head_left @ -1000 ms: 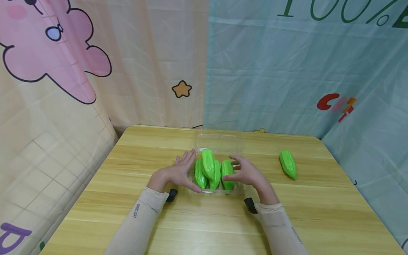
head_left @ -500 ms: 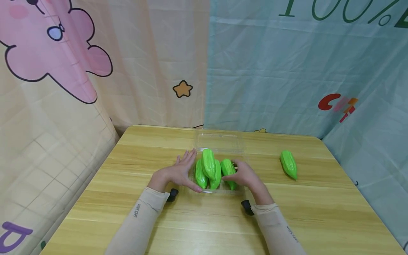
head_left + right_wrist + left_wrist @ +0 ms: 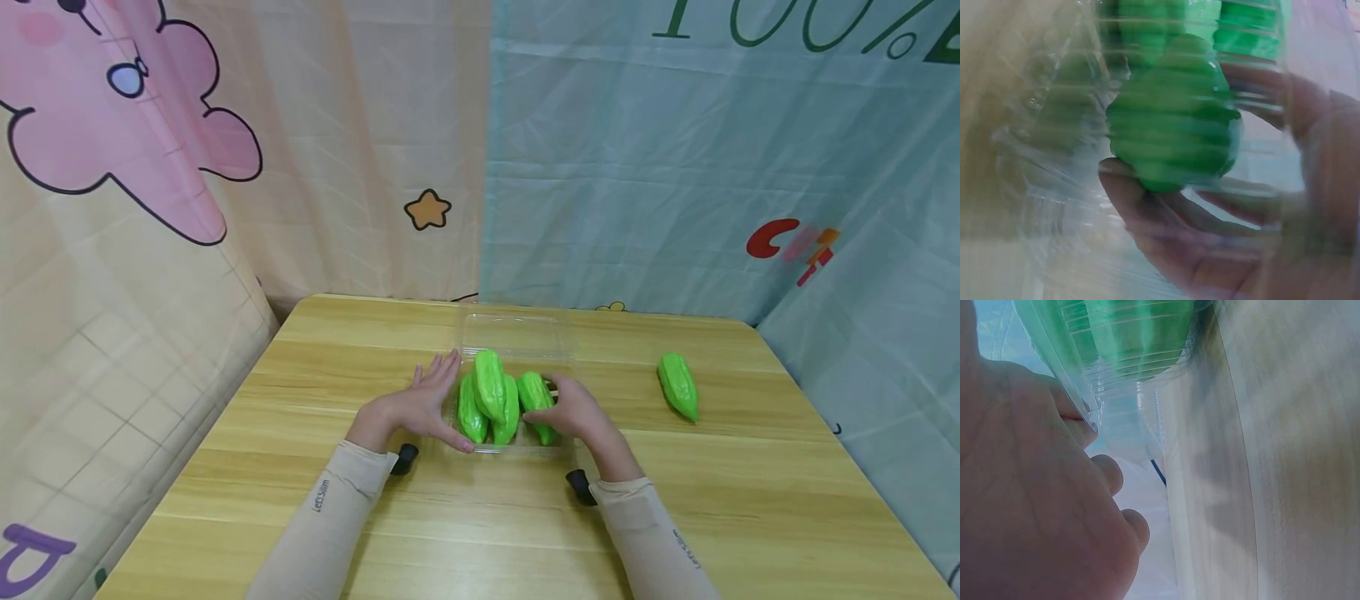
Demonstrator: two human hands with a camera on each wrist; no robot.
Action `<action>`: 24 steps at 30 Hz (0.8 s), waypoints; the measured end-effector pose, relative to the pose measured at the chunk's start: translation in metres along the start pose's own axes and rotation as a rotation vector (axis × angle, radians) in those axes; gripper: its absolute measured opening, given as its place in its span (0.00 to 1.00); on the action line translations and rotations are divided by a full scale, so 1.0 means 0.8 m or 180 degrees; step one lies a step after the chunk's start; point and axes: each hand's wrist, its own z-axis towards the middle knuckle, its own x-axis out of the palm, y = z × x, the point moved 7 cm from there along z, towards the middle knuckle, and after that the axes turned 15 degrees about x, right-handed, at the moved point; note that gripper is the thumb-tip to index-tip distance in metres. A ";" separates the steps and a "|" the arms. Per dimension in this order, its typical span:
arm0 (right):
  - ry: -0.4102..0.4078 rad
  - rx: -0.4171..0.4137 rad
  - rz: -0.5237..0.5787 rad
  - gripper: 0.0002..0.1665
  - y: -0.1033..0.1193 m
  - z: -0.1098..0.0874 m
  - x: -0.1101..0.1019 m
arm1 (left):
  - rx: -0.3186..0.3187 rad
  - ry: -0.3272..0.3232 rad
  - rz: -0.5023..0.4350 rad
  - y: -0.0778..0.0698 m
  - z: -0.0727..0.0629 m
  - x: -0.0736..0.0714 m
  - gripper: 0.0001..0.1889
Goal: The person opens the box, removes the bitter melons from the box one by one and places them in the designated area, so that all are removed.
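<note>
Patterned curtains (image 3: 637,167) hang behind my worktop (image 3: 465,525). In the clear box (image 3: 506,451), my right hand (image 3: 576,410) grips the rightmost green fruit (image 3: 535,390); three more fruits (image 3: 489,385) lie left. My left hand (image 3: 420,407) spreads wide along the left rim. The raised lid (image 3: 517,333) nears the worktop's far edge; one loose fruit (image 3: 678,387) lies well right. Only the right wrist view shows the box's ridges before my curled fingers.

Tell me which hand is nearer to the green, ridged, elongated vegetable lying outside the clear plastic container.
The right hand. It grips another vegetable inside the container, left of the lone vegetable; the left hand is farther, at the container's left side.
</note>
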 end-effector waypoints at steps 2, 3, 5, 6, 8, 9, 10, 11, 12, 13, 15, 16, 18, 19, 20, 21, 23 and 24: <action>-0.0003 0.0006 0.0006 0.48 0.000 0.000 -0.001 | 0.0003 0.0006 0.0010 0.001 0.000 0.000 0.78; -0.0006 -0.0005 0.0004 0.48 0.001 0.000 -0.002 | 0.0004 0.0009 0.0013 0.001 0.000 0.001 0.78; -0.0016 -0.0008 0.0031 0.48 0.000 0.000 -0.006 | 0.0005 0.0011 0.0014 0.002 0.000 0.001 0.78; -0.0020 -0.0004 0.0073 0.48 0.000 0.000 -0.008 | 0.0005 0.0012 0.0012 0.002 0.000 0.001 0.78; -0.0031 -0.0034 0.0159 0.48 0.000 0.000 -0.013 | 0.0004 0.0013 0.0007 0.002 0.000 0.001 0.78; -0.0042 -0.0070 0.0208 0.48 0.000 0.000 -0.016 | 0.0004 0.0012 0.0004 0.002 0.000 0.001 0.78; -0.0049 -0.0087 0.0274 0.48 0.000 -0.001 -0.019 | 0.0004 0.0014 0.0004 0.002 0.000 0.001 0.78; -0.0060 -0.0128 0.0337 0.48 0.001 -0.001 -0.022 | 0.0003 0.0015 0.0003 0.002 0.000 0.001 0.77; -0.0065 -0.0159 0.0395 0.49 0.002 -0.002 -0.024 | 0.0002 0.0015 0.0005 0.002 0.000 0.001 0.77; -0.0075 -0.0203 0.0439 0.49 0.003 -0.003 -0.027 | 0.0003 0.0016 0.0007 0.002 0.000 0.001 0.77; -0.0095 -0.0238 0.0550 0.49 0.004 -0.004 -0.032 | 0.0000 0.0016 0.0007 0.001 0.000 0.001 0.78; -0.0102 -0.0240 0.0619 0.50 0.004 -0.004 -0.034 | -0.0001 0.0016 0.0009 0.001 0.000 0.001 0.78; -0.0106 -0.0245 0.0748 0.50 0.003 -0.004 -0.038 | -0.0009 0.0013 -0.0001 0.000 0.000 0.000 0.78; -0.0110 -0.0244 0.0811 0.50 0.003 -0.005 -0.040 | -0.0013 0.0013 -0.0007 0.000 0.000 0.000 0.78; -0.0117 -0.0238 0.0866 0.50 0.003 -0.005 -0.041 | -0.0015 0.0012 -0.0014 0.000 0.000 0.000 0.78; -0.0127 -0.0235 0.0907 0.50 0.003 -0.005 -0.043 | -0.0017 0.0015 -0.0020 0.000 0.000 0.000 0.78; -0.0148 -0.0242 0.0972 0.50 0.002 -0.006 -0.046 | -0.0021 0.0012 -0.0028 0.000 0.000 0.000 0.78; -0.0170 -0.0246 0.0987 0.49 0.002 -0.006 -0.048 | -0.0019 0.0006 -0.0027 0.000 0.000 0.000 0.78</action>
